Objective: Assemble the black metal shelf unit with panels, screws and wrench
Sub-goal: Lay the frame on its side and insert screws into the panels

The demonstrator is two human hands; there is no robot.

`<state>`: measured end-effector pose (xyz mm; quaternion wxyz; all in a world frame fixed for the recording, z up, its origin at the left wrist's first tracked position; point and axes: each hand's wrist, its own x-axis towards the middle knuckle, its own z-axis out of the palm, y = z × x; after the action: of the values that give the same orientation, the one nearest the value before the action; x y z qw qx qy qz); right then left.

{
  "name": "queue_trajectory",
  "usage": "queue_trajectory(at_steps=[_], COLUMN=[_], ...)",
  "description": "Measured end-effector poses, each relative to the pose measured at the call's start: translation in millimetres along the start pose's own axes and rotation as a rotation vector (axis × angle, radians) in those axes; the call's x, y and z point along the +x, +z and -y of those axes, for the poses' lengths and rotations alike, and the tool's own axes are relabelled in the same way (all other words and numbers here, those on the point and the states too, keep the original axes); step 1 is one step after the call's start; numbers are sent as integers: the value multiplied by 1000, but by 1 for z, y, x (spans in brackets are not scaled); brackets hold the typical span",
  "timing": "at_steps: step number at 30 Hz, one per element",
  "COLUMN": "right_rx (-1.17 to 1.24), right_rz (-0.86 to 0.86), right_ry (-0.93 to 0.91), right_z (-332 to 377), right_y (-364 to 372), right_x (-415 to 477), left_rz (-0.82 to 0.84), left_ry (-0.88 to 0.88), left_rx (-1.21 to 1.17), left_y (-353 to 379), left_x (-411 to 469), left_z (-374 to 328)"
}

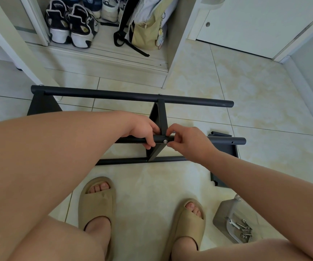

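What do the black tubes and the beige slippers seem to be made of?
Tubes: probably metal, painted matt dark grey-black; even dull sheen, a screw passes through one. Slippers: likely moulded foam or rubber, matt beige; thick, seamless, one piece.

Bare tiled floor (255, 95) lies open right of and beyond the black frame (114, 95). Gaps between its tubes are narrow, split by an upright panel (161, 117); nearer, two slippers (97, 200) and a screw bag (225, 213) occupy the floor.
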<state>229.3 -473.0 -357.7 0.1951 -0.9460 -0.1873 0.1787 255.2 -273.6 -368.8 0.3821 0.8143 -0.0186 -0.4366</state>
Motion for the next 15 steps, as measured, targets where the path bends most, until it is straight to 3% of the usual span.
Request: queue_trajectory(at_steps=[4,9,15], right_rx=[-222,-292,-122], right_rz=[-83,-140,-112], right_ry=[-130,-195,-116], right_z=[6,17,10], right_y=[8,12,8], right_x=[-4,1,7], left_rz=[-4,-3,-20], left_ry=[12,10,9], left_rx=[23,19,16], left_y=[0,-1,0], left_x=[-1,2,3], left_z=[0,2,3])
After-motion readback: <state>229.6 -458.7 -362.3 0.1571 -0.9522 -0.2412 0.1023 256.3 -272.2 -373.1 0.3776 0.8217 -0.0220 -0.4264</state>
